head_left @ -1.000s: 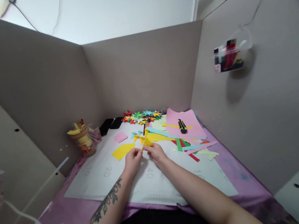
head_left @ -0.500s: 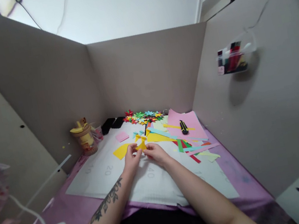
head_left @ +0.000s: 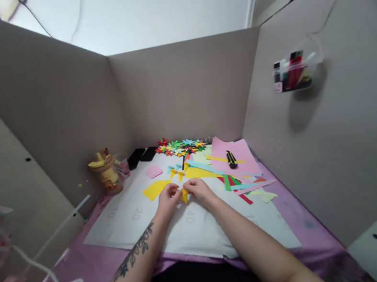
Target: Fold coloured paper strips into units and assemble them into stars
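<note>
A small folded yellow paper piece is pinched between my two hands over the white mat. My left hand grips its left side, fingers curled. On the other side, my right hand holds it with thumb and fingertips. Just beyond my fingers stand small folded yellow pieces and light blue ones. A flat yellow paper sheet lies to the left of my left hand, and another yellow sheet lies behind my right hand.
Colourful paper stars are heaped at the back. A black and yellow utility knife rests on pink paper at right, near scattered paper strips. Pink square notes, dark phones and a decorated cup are at left.
Both hands have come slightly nearer to me with the yellow paper piece. It now points downward between my fingertips, and the small folded pieces behind show more fully.
</note>
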### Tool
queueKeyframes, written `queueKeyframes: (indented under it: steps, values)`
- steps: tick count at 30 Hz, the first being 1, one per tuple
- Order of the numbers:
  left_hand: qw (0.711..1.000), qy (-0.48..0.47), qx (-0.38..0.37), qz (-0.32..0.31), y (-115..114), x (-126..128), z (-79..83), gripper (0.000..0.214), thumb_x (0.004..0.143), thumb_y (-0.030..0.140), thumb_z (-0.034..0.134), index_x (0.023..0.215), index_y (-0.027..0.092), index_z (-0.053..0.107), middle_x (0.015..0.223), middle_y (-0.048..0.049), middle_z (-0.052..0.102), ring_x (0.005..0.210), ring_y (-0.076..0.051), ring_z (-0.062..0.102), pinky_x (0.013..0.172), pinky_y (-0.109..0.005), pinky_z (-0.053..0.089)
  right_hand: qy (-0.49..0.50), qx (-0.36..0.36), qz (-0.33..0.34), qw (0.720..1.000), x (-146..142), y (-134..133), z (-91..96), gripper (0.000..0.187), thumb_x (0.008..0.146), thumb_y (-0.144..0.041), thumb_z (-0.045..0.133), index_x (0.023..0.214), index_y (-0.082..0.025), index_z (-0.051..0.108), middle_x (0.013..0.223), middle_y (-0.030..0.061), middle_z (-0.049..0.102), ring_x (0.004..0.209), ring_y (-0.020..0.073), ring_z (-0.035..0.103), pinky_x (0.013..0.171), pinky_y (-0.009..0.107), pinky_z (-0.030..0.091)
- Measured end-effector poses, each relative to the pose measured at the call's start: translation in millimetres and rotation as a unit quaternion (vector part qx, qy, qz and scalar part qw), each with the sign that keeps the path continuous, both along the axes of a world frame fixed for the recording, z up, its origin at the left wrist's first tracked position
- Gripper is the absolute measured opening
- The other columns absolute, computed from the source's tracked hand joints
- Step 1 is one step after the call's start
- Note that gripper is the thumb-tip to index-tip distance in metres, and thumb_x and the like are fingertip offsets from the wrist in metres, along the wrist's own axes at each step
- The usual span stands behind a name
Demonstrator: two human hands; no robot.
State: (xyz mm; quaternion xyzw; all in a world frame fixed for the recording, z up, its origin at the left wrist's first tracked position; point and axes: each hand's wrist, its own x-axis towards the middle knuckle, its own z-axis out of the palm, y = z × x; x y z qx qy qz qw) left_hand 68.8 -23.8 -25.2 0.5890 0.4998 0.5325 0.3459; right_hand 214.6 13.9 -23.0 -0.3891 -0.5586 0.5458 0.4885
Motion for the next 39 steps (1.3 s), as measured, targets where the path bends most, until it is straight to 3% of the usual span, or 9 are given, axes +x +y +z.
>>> queueKeyframes:
  steps: [8, 14, 18, 24, 27, 31, 39]
  values:
    - [1.000, -0.001, 0.008, -0.018, 1, -1, -0.3, 0.013, 0.068, 0.024, 0.058, 0.076, 0.015, 0.065, 0.078, -0.0041, 0.066, 0.073, -0.016, 0.059, 0.068, -0.026, 0.046, -0.022, 0.020, -0.029, 0.999, 1, 1, 0.1, 0.032, 0.069, -0.042, 0.064, 0.050, -0.016, 0.058, 0.044, -0.0035, 0.046, 0.044, 0.0091, 0.037, 0.046, 0.023, 0.026]
    - [1.000, -0.016, 0.008, -0.007, 2, -1, -0.5, 0.021, 0.068, 0.020, 0.054, 0.085, 0.017, 0.065, 0.080, -0.0021, 0.065, 0.070, -0.014, 0.058, 0.063, -0.024, 0.046, -0.040, 0.043, -0.037, 0.998, 0, 3, -4.1, 0.031, 0.070, -0.041, 0.062, 0.053, -0.015, 0.061, 0.049, -0.0013, 0.051, 0.048, 0.0106, 0.042, 0.049, 0.023, 0.031]
    - [0.999, -0.021, -0.018, -0.023, 1, -1, -0.2, 0.020, 0.065, 0.020, 0.056, 0.077, 0.015, 0.070, 0.078, -0.0047, 0.068, 0.071, -0.016, 0.060, 0.065, -0.025, 0.047, -0.047, 0.057, -0.038, 0.997, -1, 5, -9.0, 0.030, 0.070, -0.040, 0.061, 0.054, -0.015, 0.059, 0.050, -0.0013, 0.050, 0.049, 0.0112, 0.043, 0.050, 0.023, 0.033]
    - [0.996, -0.064, -0.053, 0.028, 3, -5, -0.8, 0.030, 0.065, 0.023, 0.053, 0.086, 0.013, 0.071, 0.079, -0.0056, 0.070, 0.063, -0.015, 0.059, 0.059, -0.024, 0.046, -0.034, 0.109, -0.022, 0.993, -2, 4, -7.4, 0.022, 0.070, -0.024, 0.052, 0.088, -0.019, 0.064, 0.075, 0.0001, 0.061, 0.067, 0.0135, 0.053, 0.062, 0.023, 0.043]
    - [0.994, -0.086, -0.059, 0.037, 5, -6, -1.3, 0.033, 0.063, 0.022, 0.052, 0.088, 0.013, 0.071, 0.081, -0.0060, 0.070, 0.061, -0.014, 0.058, 0.059, -0.024, 0.046, -0.051, 0.146, 0.002, 0.988, -1, 2, -4.0, 0.026, 0.063, -0.013, 0.048, 0.081, -0.020, 0.066, 0.083, 0.0011, 0.063, 0.075, 0.0150, 0.055, 0.070, 0.026, 0.043]
    - [0.992, -0.106, -0.060, 0.027, 5, -6, -1.6, 0.035, 0.062, 0.022, 0.049, 0.089, 0.013, 0.070, 0.087, -0.0068, 0.070, 0.061, -0.013, 0.059, 0.060, -0.025, 0.047, -0.076, 0.170, 0.016, 0.982, -1, 0, -2.8, 0.027, 0.059, -0.009, 0.046, 0.070, -0.019, 0.069, 0.080, 0.0021, 0.062, 0.076, 0.0163, 0.055, 0.067, 0.026, 0.042]
    - [0.995, -0.096, -0.037, 0.002, 6, -7, -3.5, 0.034, 0.061, 0.019, 0.048, 0.088, 0.014, 0.068, 0.085, -0.0053, 0.070, 0.064, -0.015, 0.061, 0.062, -0.026, 0.048, -0.085, 0.175, 0.001, 0.981, 0, 2, -3.4, 0.021, 0.063, -0.012, 0.053, 0.072, -0.019, 0.070, 0.080, 0.0031, 0.064, 0.078, 0.0177, 0.058, 0.067, 0.027, 0.043]
